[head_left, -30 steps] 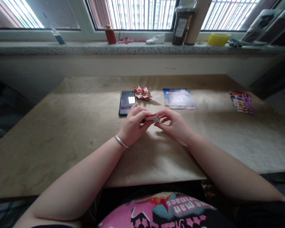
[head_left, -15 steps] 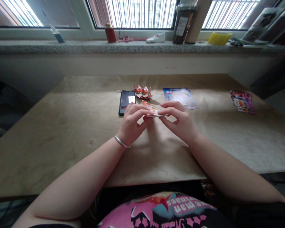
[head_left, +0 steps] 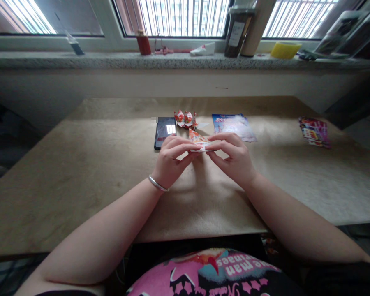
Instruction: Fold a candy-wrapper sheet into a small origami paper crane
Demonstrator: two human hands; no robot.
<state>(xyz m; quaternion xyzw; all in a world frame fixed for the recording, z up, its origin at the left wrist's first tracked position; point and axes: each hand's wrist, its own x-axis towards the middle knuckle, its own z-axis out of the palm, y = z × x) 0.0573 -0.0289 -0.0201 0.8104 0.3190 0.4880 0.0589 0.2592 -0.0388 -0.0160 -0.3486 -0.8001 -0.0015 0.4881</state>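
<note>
Between my two hands is a folded piece of printed paper (head_left: 197, 139), orange and white, with a pointed flap standing up at its far side. My left hand (head_left: 176, 155), with a silver bangle at the wrist, pinches its left end between thumb and fingers. At the right end, my right hand (head_left: 232, 154) pinches the near edge the same way. Fingers cover much of the paper. Just beyond it sit folded red-and-white paper pieces (head_left: 185, 119) with pointed tips. A dark smartphone (head_left: 165, 130) lies beside my left fingers.
Blue printed leaflets (head_left: 234, 125) lie beyond my right hand, and a stack of colourful printed papers (head_left: 315, 132) lies farther right on the wooden table (head_left: 95, 172). On the stone windowsill (head_left: 111, 61) stand a red container (head_left: 143, 44), a dark jar (head_left: 237, 33) and a yellow object (head_left: 285, 50).
The paper's orange flap now stands higher and more pointed between my hands. Both hands have barely moved and keep their pinch.
</note>
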